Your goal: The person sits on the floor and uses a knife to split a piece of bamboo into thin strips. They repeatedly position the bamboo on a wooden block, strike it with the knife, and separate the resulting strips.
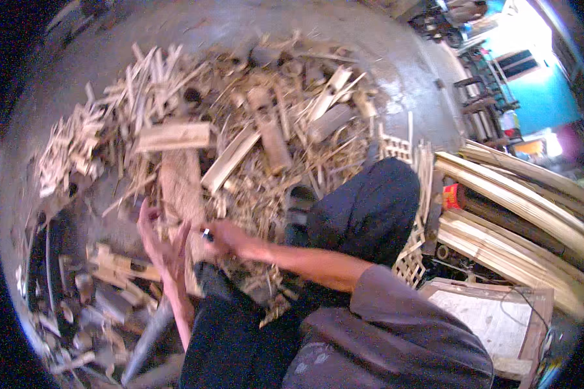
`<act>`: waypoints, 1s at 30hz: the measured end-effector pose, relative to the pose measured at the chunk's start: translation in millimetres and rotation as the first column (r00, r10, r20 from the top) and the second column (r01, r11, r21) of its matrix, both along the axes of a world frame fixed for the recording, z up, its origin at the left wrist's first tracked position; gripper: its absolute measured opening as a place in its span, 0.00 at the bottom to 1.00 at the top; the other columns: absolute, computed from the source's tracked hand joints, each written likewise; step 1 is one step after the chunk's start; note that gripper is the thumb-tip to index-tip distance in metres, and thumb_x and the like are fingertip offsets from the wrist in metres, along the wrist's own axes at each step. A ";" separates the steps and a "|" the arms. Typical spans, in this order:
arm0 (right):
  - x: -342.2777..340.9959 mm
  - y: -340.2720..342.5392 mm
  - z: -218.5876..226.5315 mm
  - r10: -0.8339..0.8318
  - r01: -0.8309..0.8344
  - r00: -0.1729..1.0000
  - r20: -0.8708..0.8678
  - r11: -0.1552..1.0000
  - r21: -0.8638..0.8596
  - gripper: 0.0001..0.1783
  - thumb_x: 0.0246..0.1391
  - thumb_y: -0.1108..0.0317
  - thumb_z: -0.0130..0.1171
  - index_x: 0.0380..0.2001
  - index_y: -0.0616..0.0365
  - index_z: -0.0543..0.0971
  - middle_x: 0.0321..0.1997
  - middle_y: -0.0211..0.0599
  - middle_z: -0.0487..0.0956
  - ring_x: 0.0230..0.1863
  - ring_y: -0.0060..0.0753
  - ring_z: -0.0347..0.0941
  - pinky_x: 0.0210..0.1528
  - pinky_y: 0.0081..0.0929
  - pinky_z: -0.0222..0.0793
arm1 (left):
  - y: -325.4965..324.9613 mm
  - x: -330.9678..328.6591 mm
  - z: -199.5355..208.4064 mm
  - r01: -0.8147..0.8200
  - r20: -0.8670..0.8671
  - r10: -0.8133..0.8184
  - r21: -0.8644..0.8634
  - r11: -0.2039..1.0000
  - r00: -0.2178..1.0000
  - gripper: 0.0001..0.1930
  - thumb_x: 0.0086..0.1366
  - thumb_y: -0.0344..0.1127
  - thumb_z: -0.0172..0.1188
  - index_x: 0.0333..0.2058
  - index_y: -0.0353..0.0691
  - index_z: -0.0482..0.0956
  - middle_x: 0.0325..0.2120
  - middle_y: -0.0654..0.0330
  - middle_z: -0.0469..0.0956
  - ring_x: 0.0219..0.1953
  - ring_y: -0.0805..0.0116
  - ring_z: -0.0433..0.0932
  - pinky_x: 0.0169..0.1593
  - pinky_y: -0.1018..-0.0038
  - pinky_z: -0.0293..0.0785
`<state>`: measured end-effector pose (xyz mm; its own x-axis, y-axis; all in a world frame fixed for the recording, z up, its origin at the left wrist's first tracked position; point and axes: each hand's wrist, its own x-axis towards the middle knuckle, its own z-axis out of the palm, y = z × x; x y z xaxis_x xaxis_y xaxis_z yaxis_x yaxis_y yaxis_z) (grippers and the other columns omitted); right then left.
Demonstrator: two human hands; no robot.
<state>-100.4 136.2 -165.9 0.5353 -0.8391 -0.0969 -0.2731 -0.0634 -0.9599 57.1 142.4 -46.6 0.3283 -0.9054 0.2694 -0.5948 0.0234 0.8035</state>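
My left hand (165, 236) is beside a pale, rough wooden beam (182, 175), its fingers stretched out and the thumb apart. I see nothing held in it. Close by on the right, my right hand (226, 238) is closed over the near part of the beam. A small dark and white piece shows at its fingers, too blurred to name. Across the far end of the beam lies a split bamboo piece (173, 137). Another split length of bamboo (231, 159) slants on the shavings right of the beam.
A heap of thin bamboo strips (139, 87) spreads at the far left. Bamboo offcuts (110, 305) crowd the near left. Long bundles of split bamboo (506, 243) lie on the right, by a woven bamboo lattice (410, 262) and a framed board (483, 318).
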 end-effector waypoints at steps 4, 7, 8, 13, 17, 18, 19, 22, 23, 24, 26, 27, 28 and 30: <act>3.5 12.9 69.6 0.049 -0.077 0.983 -0.174 0.985 -0.157 0.20 0.42 0.65 0.58 0.41 0.58 0.73 0.29 0.53 0.77 0.34 0.58 0.75 0.34 0.47 0.70 | 42.7 5.2 -0.3 -0.119 -0.210 0.095 -0.105 0.987 0.973 0.36 0.56 0.44 0.63 0.58 0.31 0.60 0.50 0.51 0.66 0.54 0.56 0.64 0.59 0.62 0.58; 12.0 13.7 48.4 0.027 -0.047 0.964 -0.265 0.996 -0.070 0.19 0.41 0.62 0.59 0.38 0.58 0.74 0.29 0.54 0.77 0.33 0.58 0.75 0.34 0.48 0.70 | 60.9 18.4 6.0 -0.147 -0.062 0.137 -0.200 0.969 0.989 0.35 0.60 0.52 0.56 0.57 0.30 0.61 0.50 0.50 0.66 0.54 0.56 0.65 0.59 0.62 0.58; 5.0 15.5 45.7 0.068 -0.070 0.939 -0.336 0.998 0.004 0.19 0.42 0.58 0.60 0.35 0.58 0.75 0.29 0.55 0.77 0.32 0.58 0.75 0.34 0.47 0.69 | 67.5 26.4 -1.5 -0.151 -0.016 0.151 -0.191 0.970 0.988 0.36 0.61 0.54 0.55 0.56 0.29 0.61 0.49 0.49 0.67 0.54 0.56 0.65 0.59 0.62 0.58; 20.2 10.5 19.0 0.101 -0.128 0.927 -0.360 0.990 -0.052 0.20 0.44 0.57 0.58 0.36 0.61 0.76 0.34 0.53 0.78 0.37 0.52 0.76 0.38 0.42 0.71 | 87.4 18.7 -9.9 -0.262 -0.215 0.249 -0.032 0.965 0.944 0.27 0.61 0.44 0.57 0.53 0.30 0.66 0.47 0.50 0.69 0.48 0.57 0.69 0.55 0.62 0.63; 29.4 18.0 40.5 -0.003 0.036 0.965 -0.263 0.992 0.121 0.18 0.48 0.60 0.55 0.39 0.61 0.77 0.32 0.53 0.79 0.33 0.41 0.77 0.38 0.35 0.71 | 105.8 31.8 -4.2 -0.327 -0.009 0.329 0.093 0.940 0.944 0.18 0.62 0.33 0.55 0.49 0.33 0.70 0.35 0.56 0.76 0.40 0.65 0.73 0.47 0.69 0.69; 11.1 9.0 19.5 0.051 -0.024 0.925 -0.376 0.997 0.076 0.17 0.48 0.59 0.55 0.36 0.62 0.77 0.29 0.53 0.78 0.29 0.43 0.75 0.34 0.37 0.69 | 98.3 20.0 -14.7 -0.300 -0.161 0.313 0.103 0.949 0.936 0.17 0.62 0.32 0.55 0.49 0.32 0.70 0.33 0.56 0.76 0.39 0.66 0.73 0.46 0.70 0.69; -1.3 5.5 -2.6 -0.007 0.017 0.915 -0.403 1.000 0.023 0.17 0.48 0.59 0.56 0.35 0.62 0.77 0.28 0.52 0.78 0.27 0.44 0.74 0.33 0.38 0.69 | 90.9 11.8 -23.3 -0.266 -0.307 0.287 0.109 0.958 0.907 0.17 0.62 0.32 0.55 0.49 0.32 0.70 0.30 0.56 0.76 0.37 0.67 0.74 0.45 0.71 0.69; 18.9 12.3 15.9 -0.008 0.020 0.937 -0.349 0.999 0.032 0.17 0.48 0.58 0.56 0.32 0.63 0.77 0.26 0.51 0.77 0.24 0.45 0.72 0.30 0.38 0.67 | 95.8 17.7 0.8 -0.265 -0.166 0.278 0.098 0.959 0.946 0.16 0.63 0.32 0.55 0.48 0.32 0.71 0.31 0.55 0.77 0.35 0.66 0.75 0.43 0.71 0.71; 20.9 11.5 29.8 -0.004 0.034 0.945 -0.328 0.996 0.085 0.17 0.48 0.58 0.56 0.32 0.63 0.77 0.25 0.51 0.76 0.24 0.45 0.72 0.30 0.38 0.67 | 93.5 17.9 0.9 -0.254 -0.115 0.263 0.092 0.963 0.958 0.16 0.63 0.32 0.55 0.47 0.31 0.71 0.31 0.55 0.77 0.35 0.66 0.75 0.43 0.71 0.71; 22.2 11.8 35.2 -0.004 0.048 0.952 -0.307 0.989 0.138 0.17 0.47 0.58 0.56 0.31 0.63 0.77 0.24 0.50 0.76 0.23 0.46 0.71 0.29 0.38 0.67 | 90.7 19.9 -3.0 -0.272 -0.110 0.280 0.083 0.959 0.954 0.16 0.62 0.32 0.56 0.48 0.32 0.71 0.31 0.55 0.77 0.35 0.65 0.75 0.43 0.71 0.71; 28.0 19.4 19.8 0.023 -0.002 0.946 -0.323 0.998 0.065 0.17 0.47 0.58 0.56 0.30 0.63 0.76 0.22 0.48 0.76 0.22 0.45 0.71 0.29 0.37 0.66 | 92.1 28.5 0.4 -0.329 -0.074 0.333 0.061 0.942 0.940 0.17 0.62 0.33 0.57 0.48 0.32 0.71 0.31 0.55 0.77 0.34 0.65 0.75 0.44 0.72 0.71; 15.0 13.5 2.6 -0.004 0.004 0.932 -0.362 1.000 -0.001 0.17 0.46 0.58 0.57 0.29 0.63 0.76 0.22 0.48 0.75 0.21 0.45 0.70 0.29 0.36 0.66 | 81.3 22.8 -9.5 -0.272 -0.157 0.282 0.084 0.959 0.946 0.18 0.61 0.33 0.57 0.48 0.32 0.71 0.33 0.54 0.77 0.36 0.64 0.75 0.44 0.71 0.71; -4.6 9.4 -12.2 0.083 -0.038 0.914 -0.397 0.992 0.120 0.16 0.46 0.58 0.58 0.28 0.62 0.75 0.20 0.45 0.75 0.21 0.41 0.70 0.28 0.35 0.66 | 71.2 16.4 -20.7 -0.210 -0.239 0.229 0.103 0.972 0.944 0.18 0.61 0.34 0.58 0.48 0.32 0.71 0.34 0.53 0.76 0.37 0.63 0.75 0.45 0.71 0.71; 15.2 7.9 -0.7 0.112 -0.055 0.924 -0.365 0.985 0.163 0.14 0.46 0.58 0.58 0.27 0.60 0.75 0.20 0.43 0.75 0.20 0.39 0.69 0.27 0.34 0.65 | 61.5 29.1 -24.9 -0.105 -0.102 0.112 0.067 0.992 0.988 0.23 0.57 0.35 0.62 0.50 0.33 0.70 0.40 0.51 0.75 0.42 0.59 0.74 0.48 0.68 0.70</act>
<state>-85.2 144.1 -166.6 0.5041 -0.7539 -0.4213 -0.6116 0.0328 -0.7905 86.2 203.9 -71.5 0.4491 -0.8766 0.1727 -0.5030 -0.0883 0.8598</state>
